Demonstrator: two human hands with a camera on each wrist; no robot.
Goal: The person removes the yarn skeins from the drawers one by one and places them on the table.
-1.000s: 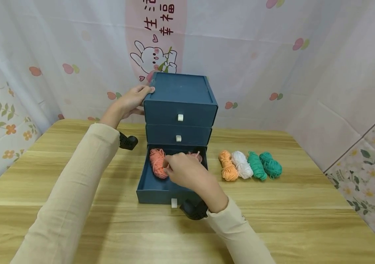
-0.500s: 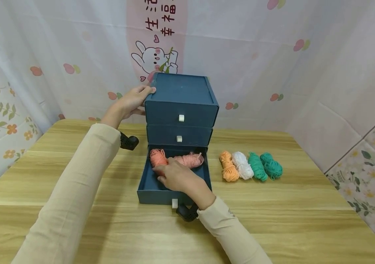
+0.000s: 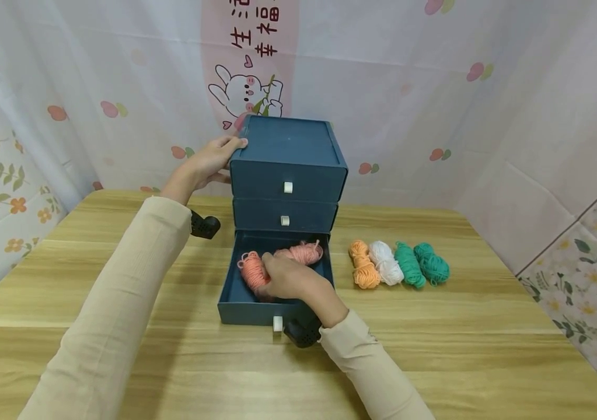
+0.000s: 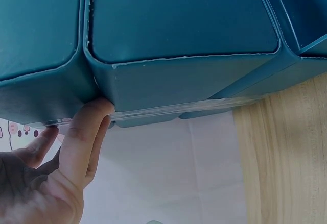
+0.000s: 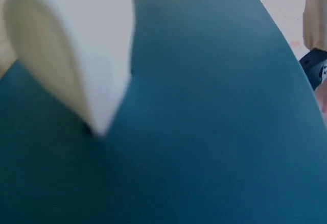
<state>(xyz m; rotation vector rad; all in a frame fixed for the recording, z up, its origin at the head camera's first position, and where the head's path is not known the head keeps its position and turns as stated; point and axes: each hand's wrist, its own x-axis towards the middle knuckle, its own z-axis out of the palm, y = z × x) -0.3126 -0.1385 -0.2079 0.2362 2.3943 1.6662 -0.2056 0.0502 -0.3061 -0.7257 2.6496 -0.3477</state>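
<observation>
A dark blue drawer cabinet (image 3: 287, 143) stands on the table, its bottom drawer (image 3: 253, 313) pulled out. Inside lie a coral skein of yarn (image 3: 252, 272) on the left and a pinker skein of yarn (image 3: 304, 252) behind it to the right. My right hand (image 3: 290, 279) grips the coral skein from its right side, fingertips by its front end. At the cabinet's upper left edge, my left hand (image 3: 213, 160) lays its thumb on the top. Its extended fingers (image 4: 82, 137) press the side in the left wrist view. The right wrist view shows only a white pull tab (image 5: 76, 45) and blue drawer front.
Right of the cabinet, an orange skein (image 3: 363, 265), a white skein (image 3: 386, 262) and two green skeins (image 3: 410, 265) lie in a row on the wooden table (image 3: 487, 350). A printed curtain (image 3: 382, 105) hangs behind.
My right hand has shifted over the drawer and lowered to the coral skein, which now lies slightly nearer and more slanted. The pinker skein shows more than a second ago. My left hand stays put.
</observation>
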